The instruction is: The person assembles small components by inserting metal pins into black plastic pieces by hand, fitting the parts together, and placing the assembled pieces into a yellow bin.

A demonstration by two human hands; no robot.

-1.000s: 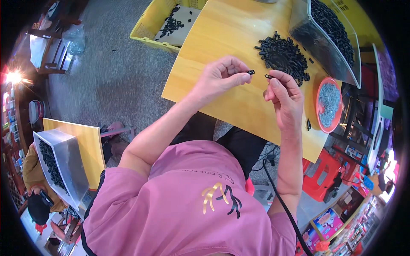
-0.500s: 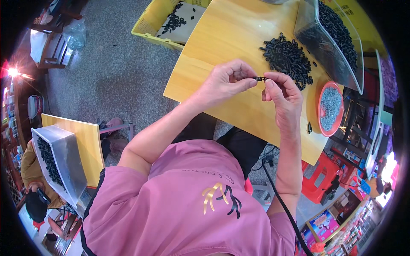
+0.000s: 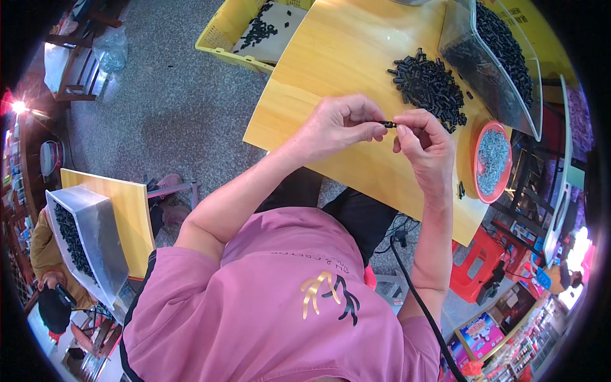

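Observation:
Over the wooden table, my left hand (image 3: 349,124) pinches one end of a small black plastic part (image 3: 389,125). The fingertips of my right hand (image 3: 425,141) close on its other end, so the part is held level between both hands. Its finer details are too small to make out. Just beyond my hands lies a heap of small black parts (image 3: 428,88) on the table. An orange-red bowl (image 3: 477,167) of small silvery metal pieces (image 3: 492,162) stands to the right of my right hand.
At the far right of the table (image 3: 318,70) leans a clear bin (image 3: 540,111) full of black parts. A yellow crate (image 3: 219,51) with black parts stands beyond the table's left side. A red stool (image 3: 471,270) is at right. Another person (image 3: 54,305) sits at left by a second bin (image 3: 111,235).
Both hands have shifted slightly nearer to me with the black part between them. My right hand has also moved a little to the right and its fingers have changed their hold.

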